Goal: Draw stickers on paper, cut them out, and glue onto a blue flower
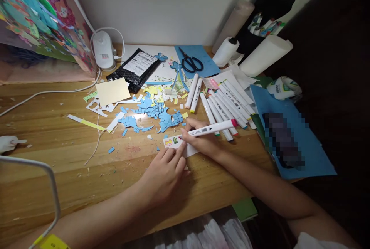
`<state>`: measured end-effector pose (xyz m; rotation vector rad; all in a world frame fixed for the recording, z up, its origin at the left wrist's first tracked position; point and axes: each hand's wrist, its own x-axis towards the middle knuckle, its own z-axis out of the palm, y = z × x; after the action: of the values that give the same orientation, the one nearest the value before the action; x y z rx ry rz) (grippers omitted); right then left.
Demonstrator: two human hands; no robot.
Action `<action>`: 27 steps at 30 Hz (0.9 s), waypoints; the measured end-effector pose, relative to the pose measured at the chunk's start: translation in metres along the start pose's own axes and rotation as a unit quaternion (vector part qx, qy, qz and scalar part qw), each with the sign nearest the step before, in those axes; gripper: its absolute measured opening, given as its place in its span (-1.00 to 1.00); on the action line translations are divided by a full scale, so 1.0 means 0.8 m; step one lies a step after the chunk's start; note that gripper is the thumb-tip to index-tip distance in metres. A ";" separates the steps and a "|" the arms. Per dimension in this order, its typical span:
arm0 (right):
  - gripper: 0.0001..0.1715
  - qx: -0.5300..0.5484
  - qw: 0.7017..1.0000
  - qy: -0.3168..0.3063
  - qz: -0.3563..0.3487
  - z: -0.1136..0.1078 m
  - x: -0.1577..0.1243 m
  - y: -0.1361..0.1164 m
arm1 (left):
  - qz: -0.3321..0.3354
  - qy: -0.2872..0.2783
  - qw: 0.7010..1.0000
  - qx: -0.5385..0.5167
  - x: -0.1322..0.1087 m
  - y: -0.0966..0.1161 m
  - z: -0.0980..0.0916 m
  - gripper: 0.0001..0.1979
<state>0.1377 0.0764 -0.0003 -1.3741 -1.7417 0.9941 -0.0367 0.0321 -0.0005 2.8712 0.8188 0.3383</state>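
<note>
My right hand (pixel 202 139) is closed around a white marker (pixel 214 127) with a pinkish-red end. The marker's tip rests at a small red mark on a narrow strip of white paper (pixel 192 150). Several little coloured drawings sit in a row on the strip, among them a yellow-orange one (pixel 168 142) and a green one (pixel 175 140). My left hand (pixel 170 164) lies on the strip's near edge, its index finger stretched out close to the marker tip and the other fingers loosely bent. Part of the strip is hidden beneath both hands.
Blue paper scraps (pixel 166 120) litter the wooden table (pixel 72 179) beyond my hands. Several white markers (pixel 224 104) lie to the right. Behind are black scissors (pixel 192 64) and a black parcel (pixel 135 68). A blurred dark object (pixel 283 139) lies on blue paper at right.
</note>
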 end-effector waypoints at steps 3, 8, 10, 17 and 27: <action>-0.66 0.034 0.999 0.028 -0.005 0.000 0.001 0.001 | 0.002 0.005 1.000 0.001 0.000 0.000 -0.001 -0.80; -0.67 0.027 0.999 0.024 0.004 0.000 0.001 0.002 | 0.002 0.007 1.000 -0.006 0.001 0.000 -0.002 -0.79; -0.67 0.017 1.000 0.019 0.000 0.000 0.000 0.002 | 0.003 0.006 1.000 -0.004 0.001 0.001 -0.002 -0.79; -0.66 -0.003 1.000 0.020 0.001 0.000 0.000 0.003 | 0.002 0.000 1.000 -0.003 0.000 0.000 -0.002 -0.79; -0.66 -0.003 1.000 0.031 -0.002 0.001 0.001 0.002 | 0.000 0.006 1.000 -0.005 0.000 0.001 0.000 -0.79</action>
<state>0.1379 0.0771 -0.0020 -1.3900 -1.7029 0.9343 -0.0367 0.0314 -0.0007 2.8632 0.8166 0.3583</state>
